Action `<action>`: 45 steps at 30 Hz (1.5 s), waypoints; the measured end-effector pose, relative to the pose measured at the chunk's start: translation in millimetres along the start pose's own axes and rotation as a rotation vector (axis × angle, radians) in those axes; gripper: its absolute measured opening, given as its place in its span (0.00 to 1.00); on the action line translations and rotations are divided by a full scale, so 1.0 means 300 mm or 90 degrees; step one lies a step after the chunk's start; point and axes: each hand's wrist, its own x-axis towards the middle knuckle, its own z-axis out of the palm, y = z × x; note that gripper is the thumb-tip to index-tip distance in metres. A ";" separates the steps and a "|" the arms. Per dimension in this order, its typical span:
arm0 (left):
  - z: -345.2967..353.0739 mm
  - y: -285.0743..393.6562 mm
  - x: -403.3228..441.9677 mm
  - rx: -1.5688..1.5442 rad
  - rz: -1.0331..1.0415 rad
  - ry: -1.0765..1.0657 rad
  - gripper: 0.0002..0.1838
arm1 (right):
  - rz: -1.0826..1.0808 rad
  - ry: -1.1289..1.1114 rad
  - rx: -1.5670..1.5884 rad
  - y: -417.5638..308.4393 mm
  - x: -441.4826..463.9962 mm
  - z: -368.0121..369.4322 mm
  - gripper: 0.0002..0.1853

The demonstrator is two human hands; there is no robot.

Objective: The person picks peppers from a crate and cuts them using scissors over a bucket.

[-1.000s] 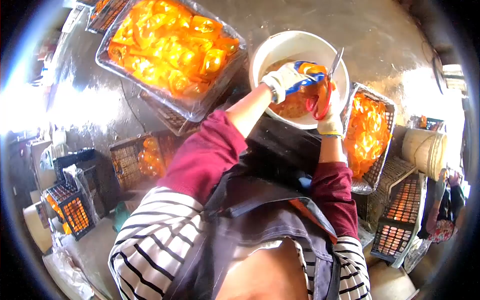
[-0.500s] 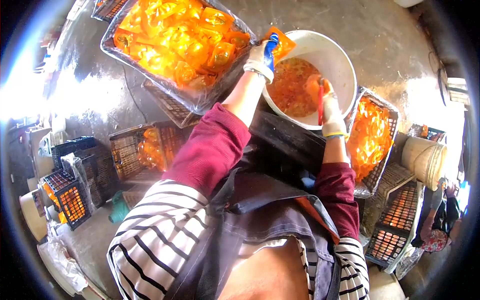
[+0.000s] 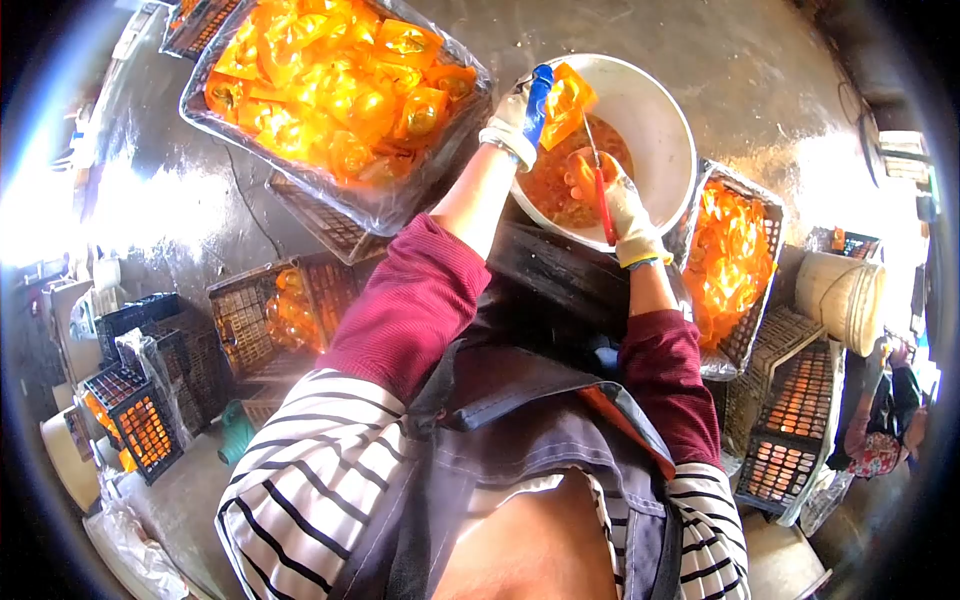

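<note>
My left hand (image 3: 517, 115), in a white glove with blue on the fingers, grips an orange see-through plastic packet (image 3: 566, 104) over the left rim of a white bucket (image 3: 662, 125). A chunky orange-red mixture (image 3: 556, 188) lies inside the bucket. My right hand (image 3: 622, 205), in a pale glove with orange fingertips, is closed around a red-handled tool (image 3: 603, 200), apparently a knife. Its thin metal blade points up toward the packet; whether the blade touches it I cannot tell.
A plastic-lined crate (image 3: 395, 205) heaped with orange packets stands left of the bucket. Another crate (image 3: 757, 300) of orange packets is at the right. Farther out are stacked black crates (image 3: 785, 470), a pale bucket (image 3: 845, 300) and, at the far right, another person (image 3: 885, 430).
My right hand has risen leftward out of the bucket's lower right, bringing the knife's blade up beside the packet. My left hand still holds the packet, now tilted more upright.
</note>
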 end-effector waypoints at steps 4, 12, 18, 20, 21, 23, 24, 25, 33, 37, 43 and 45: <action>0.013 -0.031 0.007 0.112 0.159 -0.025 0.23 | 0.073 0.004 -0.005 -0.057 -0.024 0.007 0.19; 0.013 -0.078 0.038 -0.159 0.016 -0.115 0.20 | 0.111 0.032 0.092 -0.102 -0.041 -0.020 0.17; 0.044 -0.310 0.173 0.234 0.026 -0.080 0.14 | -0.079 0.116 0.041 0.034 0.015 -0.013 0.17; 0.043 -0.300 0.172 0.119 -0.032 -0.021 0.17 | 0.083 0.037 0.112 -0.063 -0.034 -0.032 0.19; 0.042 -0.292 0.170 0.060 -0.056 0.012 0.19 | 0.082 0.049 0.061 -0.085 -0.042 -0.030 0.20; 0.046 -0.210 0.122 -0.045 -0.122 0.055 0.19 | 0.078 0.068 -0.038 -0.110 -0.049 -0.013 0.21; 0.044 -0.175 0.099 0.007 -0.128 0.058 0.18 | -0.018 0.114 -0.094 -0.038 -0.012 -0.019 0.21; 0.032 -0.208 0.129 0.209 -0.101 0.018 0.16 | -0.113 0.161 -0.148 0.091 0.052 -0.037 0.21; -0.014 -0.062 0.069 0.548 -0.047 0.075 0.22 | 0.084 0.084 -0.303 -0.186 -0.086 0.013 0.22; 0.015 -0.031 0.040 0.628 0.014 0.060 0.20 | -0.102 0.172 -0.500 -0.015 -0.032 -0.024 0.22; 0.004 -0.028 0.037 -0.038 -0.049 0.084 0.17 | 0.126 -0.002 -0.178 -0.125 -0.060 -0.011 0.18; -0.022 -0.097 0.066 -0.258 -0.088 -0.076 0.19 | 0.117 0.012 0.005 -0.144 -0.071 -0.006 0.17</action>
